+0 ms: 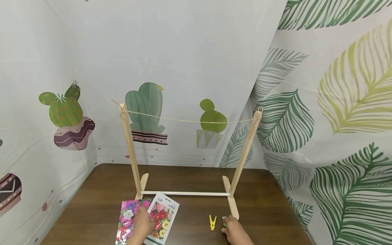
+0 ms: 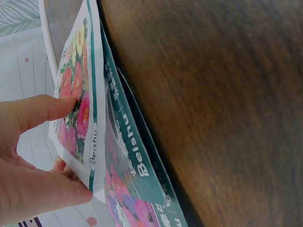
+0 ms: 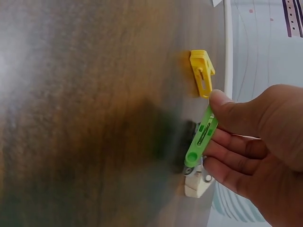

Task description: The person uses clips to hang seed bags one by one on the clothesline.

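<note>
My left hand point(image 1: 143, 223) pinches a white seed packet point(image 2: 97, 28) by its edge, between thumb and fingers. Its front point(image 1: 169, 212) carries red, pink and yellow flowers. Partly under it lies a pink and purple flower packet point(image 1: 125, 223), whose dark green border point(image 2: 135, 146) shows in the left wrist view. With thumb and fingertips, my right hand point(image 1: 235, 230) holds a green clothespin point(image 3: 201, 137) close over the table. A yellow clothespin point(image 1: 212, 223) lies just left of that hand, also seen beyond my thumb in the right wrist view.
A wooden stand point(image 1: 245, 153) with two posts rises from the brown table point(image 1: 196, 177). Twine point(image 1: 183, 120) sags between the post tops, and a white rod point(image 1: 190, 193) joins the feet. The stand's right foot point(image 1: 233, 207) ends beside my right hand. Patterned cloth hangs behind.
</note>
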`<state>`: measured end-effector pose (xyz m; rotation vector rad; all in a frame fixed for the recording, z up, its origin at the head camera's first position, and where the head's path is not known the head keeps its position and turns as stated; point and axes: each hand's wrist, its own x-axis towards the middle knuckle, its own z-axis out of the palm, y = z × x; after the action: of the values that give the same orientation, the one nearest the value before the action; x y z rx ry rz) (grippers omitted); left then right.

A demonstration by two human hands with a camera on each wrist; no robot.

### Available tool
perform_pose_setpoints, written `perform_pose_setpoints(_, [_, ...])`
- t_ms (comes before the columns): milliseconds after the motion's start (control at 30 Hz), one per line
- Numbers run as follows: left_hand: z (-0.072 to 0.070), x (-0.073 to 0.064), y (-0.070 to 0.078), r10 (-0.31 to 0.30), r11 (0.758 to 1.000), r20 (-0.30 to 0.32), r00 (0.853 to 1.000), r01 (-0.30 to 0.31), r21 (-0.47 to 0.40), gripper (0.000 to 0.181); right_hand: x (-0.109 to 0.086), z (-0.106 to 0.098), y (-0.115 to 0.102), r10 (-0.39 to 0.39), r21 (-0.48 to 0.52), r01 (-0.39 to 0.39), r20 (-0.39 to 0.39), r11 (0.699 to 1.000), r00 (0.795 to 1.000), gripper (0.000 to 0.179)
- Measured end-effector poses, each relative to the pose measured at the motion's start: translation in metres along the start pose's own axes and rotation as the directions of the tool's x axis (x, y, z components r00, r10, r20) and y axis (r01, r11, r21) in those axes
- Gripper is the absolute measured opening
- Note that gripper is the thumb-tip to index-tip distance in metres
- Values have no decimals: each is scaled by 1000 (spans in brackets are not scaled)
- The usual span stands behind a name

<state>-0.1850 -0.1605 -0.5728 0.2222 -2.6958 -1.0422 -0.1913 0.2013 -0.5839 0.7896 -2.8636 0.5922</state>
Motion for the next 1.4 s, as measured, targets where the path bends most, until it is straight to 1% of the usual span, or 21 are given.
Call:
perform_pose_setpoints(133, [0, 2, -2, -1, 1000, -8, 1000, 1, -31, 50, 1, -3, -3, -16, -26, 16, -26, 1000, 1000, 26])
perform_pose_setpoints(233, [0, 4, -2, 0, 999, -24, 1000, -1, -34, 47, 1, -7, -5, -21, -28, 21, -21, 999, 1000, 25])
perform_pose_setpoints(400, [-4, 4, -2, 4, 999, -50, 999, -6, -41, 44, 1, -12, -6, -19, -13, 19, 23, 1000, 1000, 22])
perform_pose_setpoints(567, [-11, 7, -2, 17, 994, -60, 998, -24, -110, 41, 2, -16, -7, -21, -26, 23, 66, 999, 998, 22])
perform_pose_setpoints(667, [-16, 11, -3, 23, 989, -54, 998, -30, -144, 37, 6, -22, -9, -15, -22, 18, 112, 1000, 994, 21])
perform_pose_setpoints(800, [-24, 16, -5, 32, 988, -33, 999, -37, -150, 30, 10, -29, -12, -25, -31, 30, 142, 999, 990, 22])
perform_pose_setpoints(933, [-32, 18, -6, 40, 988, -21, 999, -43, -147, 27, 12, -34, -15, -51, -72, 59, 107, 996, 993, 23])
perform_pose_setpoints(1100, [-40, 17, -2, 38, 986, -10, 999, -39, -164, 26, 15, -38, -17, -64, -97, 72, 80, 993, 995, 23])
perform_pose_setpoints(1300, [-44, 16, 1, 13, 988, -9, 1000, -15, -154, 28, 17, -42, -19, -99, -110, 104, 50, 988, 994, 24])
perform_pose_setpoints(1400, [-47, 15, 2, 11, 987, -17, 1000, -13, -159, 28, 17, -43, -20, -99, -110, 105, 58, 988, 993, 23])
